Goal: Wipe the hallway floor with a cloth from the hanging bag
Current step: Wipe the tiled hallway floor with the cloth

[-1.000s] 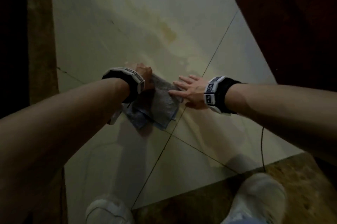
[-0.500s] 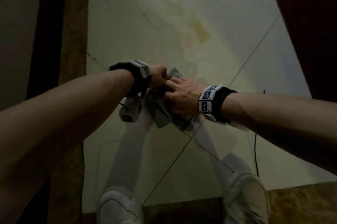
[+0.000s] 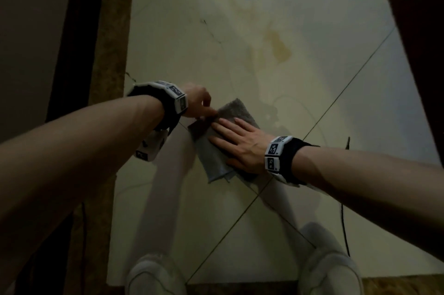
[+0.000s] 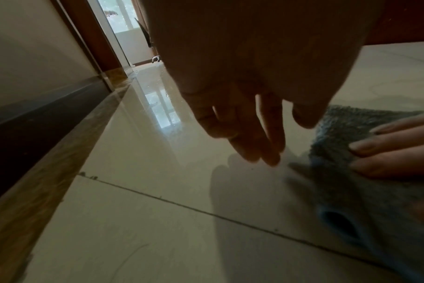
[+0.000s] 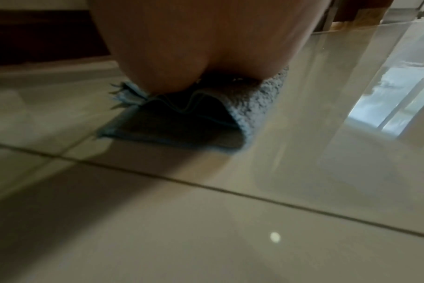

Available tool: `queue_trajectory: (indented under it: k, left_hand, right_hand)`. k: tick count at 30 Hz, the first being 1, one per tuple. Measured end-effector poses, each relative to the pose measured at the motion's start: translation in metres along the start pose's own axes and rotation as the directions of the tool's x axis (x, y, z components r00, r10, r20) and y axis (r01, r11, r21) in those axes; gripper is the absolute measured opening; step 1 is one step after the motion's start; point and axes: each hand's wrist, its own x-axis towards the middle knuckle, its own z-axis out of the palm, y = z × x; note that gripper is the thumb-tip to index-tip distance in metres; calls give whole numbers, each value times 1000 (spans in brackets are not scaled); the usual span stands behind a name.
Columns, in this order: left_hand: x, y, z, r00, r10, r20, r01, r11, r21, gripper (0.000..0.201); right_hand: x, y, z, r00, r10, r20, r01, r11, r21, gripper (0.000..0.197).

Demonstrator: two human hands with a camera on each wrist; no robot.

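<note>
A folded grey-blue cloth (image 3: 212, 157) lies on the glossy cream floor tiles (image 3: 240, 18), close to a grout crossing. My right hand (image 3: 230, 136) lies flat on top of it with straight fingers (image 4: 395, 151) pressing it down. The right wrist view shows the cloth's folded layers (image 5: 254, 107) under my palm (image 5: 206, 47). My left hand (image 3: 200, 102) hovers at the cloth's upper left edge. Its fingers (image 4: 254, 145) hang loosely curled just above the tile beside the cloth (image 4: 351, 191) and hold nothing.
A yellowish stain (image 3: 278, 47) marks the tile beyond the cloth. A brown border strip (image 3: 113, 42) and dark skirting run along the left, and a dark wooden surface (image 3: 420, 54) rises on the right. My white shoes (image 3: 153, 275) (image 3: 329, 268) and a thin cable (image 3: 343, 222) are near me.
The cloth has been folded into a narrower pad. My right hand moved from the bare tile onto it and now lies flat. My left hand has let go.
</note>
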Motion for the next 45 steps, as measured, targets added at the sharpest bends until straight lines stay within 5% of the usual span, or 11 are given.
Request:
queue_trajectory:
  k: [4, 7, 10, 15, 20, 27, 32, 37, 38, 42, 45]
  left_hand:
    - [10, -1, -5, 983, -11, -181, 12, 1000, 1, 33]
    - [17, 3, -11, 963, -9, -268, 12, 1000, 8, 38]
    - [22, 9, -15, 946, -19, -325, 27, 999, 20, 43]
    - [38, 25, -20, 925, 10, -379, -7, 1000, 9, 41]
    - [57, 40, -22, 897, 52, -438, -49, 999, 18, 38]
    - [78, 51, -24, 867, 55, -495, -74, 997, -20, 34]
    - [87, 42, -20, 834, 15, -551, -98, 988, -120, 30]
    - [86, 30, -14, 828, 32, -559, -131, 982, -137, 17]
    - [83, 29, -15, 832, 39, -553, -133, 982, -131, 18]
    - [75, 20, -21, 837, -13, -548, -30, 997, -70, 24]
    - [68, 13, -25, 811, -45, -584, 31, 999, -34, 34]
  right_hand:
    - [-19, 41, -6, 992, -74, 100, 81, 994, -71, 69]
    - [-37, 91, -17, 978, 175, 112, -169, 984, -61, 71]
    - [-53, 125, -26, 877, 461, 139, -463, 886, -21, 73]
    - [-20, 93, -20, 758, 633, 157, -650, 754, 96, 81]
    - [19, 25, -10, 944, 317, 92, -326, 939, 112, 71]
    - [8, 70, -10, 964, 260, -58, -252, 961, 116, 60]
    - [-23, 145, -5, 733, 676, -71, -667, 736, 116, 61]
    - [1, 127, -4, 584, 807, -88, -786, 589, 188, 61]
    - [11, 118, -5, 595, 799, -87, -776, 599, 195, 61]
    - [57, 66, -22, 819, 569, -74, -553, 818, 160, 63]
    - [79, 34, -28, 920, 391, -33, -386, 916, 109, 61]
